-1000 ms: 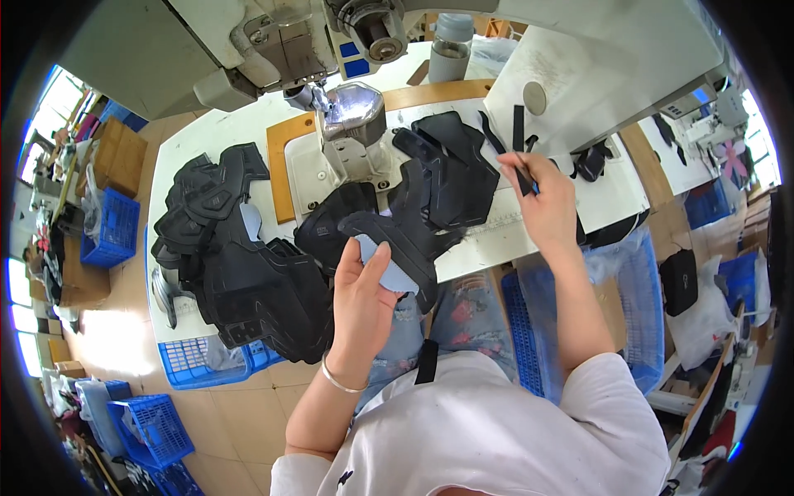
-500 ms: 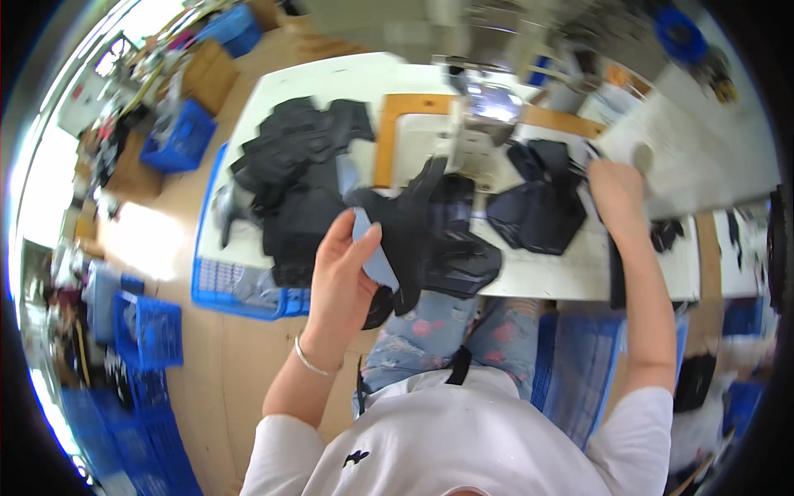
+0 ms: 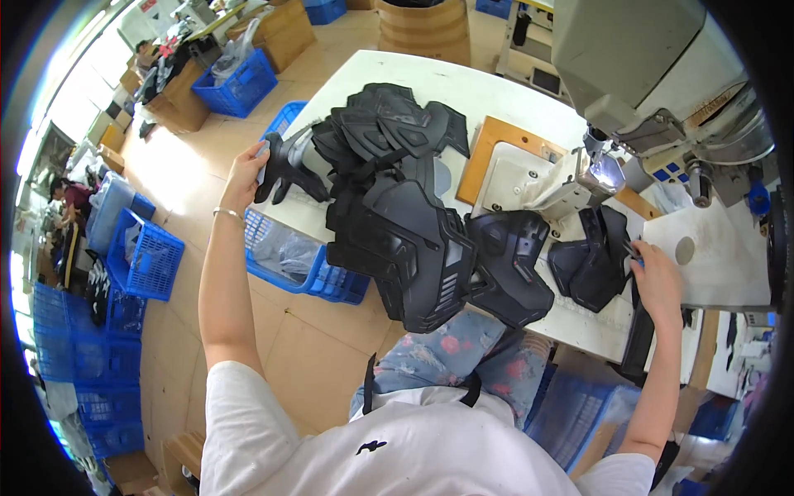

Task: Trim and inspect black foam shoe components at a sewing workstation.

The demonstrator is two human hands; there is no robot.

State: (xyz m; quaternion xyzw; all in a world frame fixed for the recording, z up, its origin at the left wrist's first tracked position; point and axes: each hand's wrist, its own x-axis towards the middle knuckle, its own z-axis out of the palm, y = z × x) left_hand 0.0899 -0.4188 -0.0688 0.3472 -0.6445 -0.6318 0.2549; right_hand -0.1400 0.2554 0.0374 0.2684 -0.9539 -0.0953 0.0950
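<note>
My left hand (image 3: 242,175), out over the table's left edge, is closed on a black molded piece (image 3: 270,175) with a light-blue strip by my thumb. Similar black pieces (image 3: 301,175) lie just beside it. Over at the right, my right hand (image 3: 659,279) has its fingers pinched around something small and dark, too small to name. A black angular panel (image 3: 589,263) lies just left of those fingers. Between my hands, a large overlapping pile of black molded panels (image 3: 401,223) covers the table. Another black panel (image 3: 511,269) overhangs the front edge above my lap.
A sewing machine (image 3: 633,74) stands at the back right, its lit head above a white plate (image 3: 517,178) framed in orange-brown. Below the white table's (image 3: 347,81) left edge sits a blue basket (image 3: 318,285) with clear bags. Blue crates (image 3: 147,258) line the floor at left.
My left hand has carried the black piece leftward, from above the front of the table to its left edge. My right hand stays by the right-hand panel. The view has shifted.
</note>
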